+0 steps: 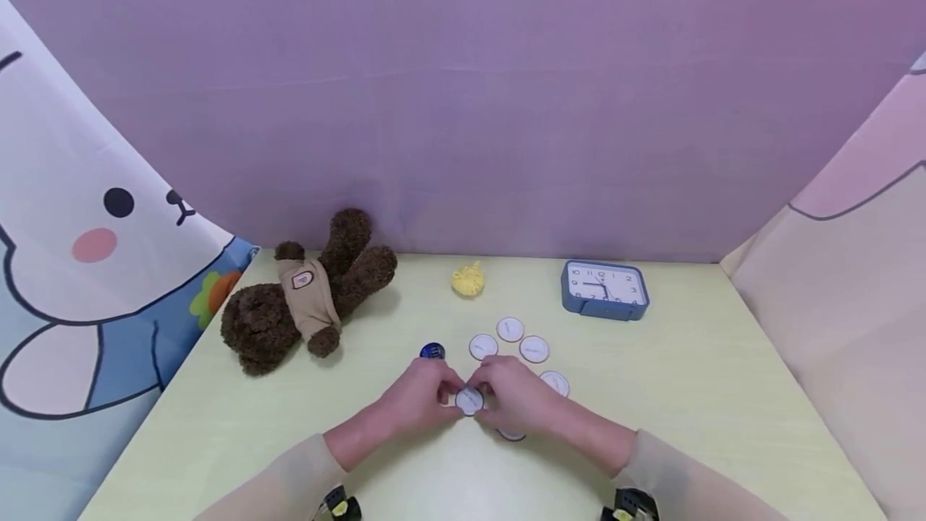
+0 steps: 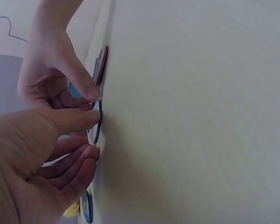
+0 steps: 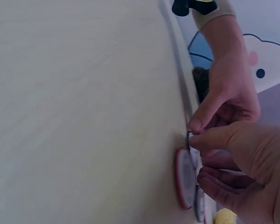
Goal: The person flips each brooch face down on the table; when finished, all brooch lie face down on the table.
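In the head view a small round white-faced disc (image 1: pixel 469 401) with a dark rim and faint print lies low over the table between both hands. My left hand (image 1: pixel 423 396) pinches its left edge, thumb toward the near side. From the opposite edge my right hand (image 1: pixel 522 396) pinches the same disc, so the two thumbs come close together, as the left wrist view shows with the disc (image 2: pixel 96 122) between them. Another disc (image 1: pixel 512 435) is partly hidden under the right hand. Just beyond the left hand sits a dark blue disc (image 1: pixel 432 350).
Beyond the right hand lie several white discs (image 1: pixel 510 329) in a loose arc, one (image 1: pixel 555 382) beside that hand. A yellow crinkled ball (image 1: pixel 468 280) and a blue-framed clock (image 1: pixel 604 289) stand farther back. A brown teddy bear (image 1: pixel 311 296) lies at the left.
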A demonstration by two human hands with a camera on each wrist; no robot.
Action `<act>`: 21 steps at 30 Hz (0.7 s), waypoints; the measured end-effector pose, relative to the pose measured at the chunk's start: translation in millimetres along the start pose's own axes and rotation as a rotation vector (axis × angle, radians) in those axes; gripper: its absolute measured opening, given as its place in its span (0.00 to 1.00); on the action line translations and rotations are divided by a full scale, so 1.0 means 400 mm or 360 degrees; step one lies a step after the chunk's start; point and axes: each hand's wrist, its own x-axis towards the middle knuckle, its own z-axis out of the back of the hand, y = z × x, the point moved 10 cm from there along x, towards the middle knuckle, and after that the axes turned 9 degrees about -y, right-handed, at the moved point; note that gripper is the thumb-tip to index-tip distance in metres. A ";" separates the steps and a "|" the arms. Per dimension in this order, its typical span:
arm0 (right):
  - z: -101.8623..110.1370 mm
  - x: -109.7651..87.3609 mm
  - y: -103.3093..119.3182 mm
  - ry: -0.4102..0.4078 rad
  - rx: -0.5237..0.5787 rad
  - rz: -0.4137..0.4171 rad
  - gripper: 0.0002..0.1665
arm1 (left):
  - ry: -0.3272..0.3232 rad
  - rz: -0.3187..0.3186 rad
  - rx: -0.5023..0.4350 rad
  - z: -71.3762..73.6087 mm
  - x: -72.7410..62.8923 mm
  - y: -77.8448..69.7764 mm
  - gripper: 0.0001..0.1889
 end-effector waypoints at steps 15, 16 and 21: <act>0.005 0.144 -0.019 -0.0054 0.0043 -0.0156 0.18 | -0.0392 0.0236 0.0192 0.168 0.019 0.146 0.21; 0.000 0.150 -0.018 -0.0049 0.0052 -0.0154 0.18 | -0.0384 0.0250 0.0191 0.167 0.018 0.155 0.22; -0.030 0.172 -0.017 -0.0038 0.0055 -0.0142 0.17 | -0.0317 0.0283 0.0167 0.148 0.013 0.182 0.23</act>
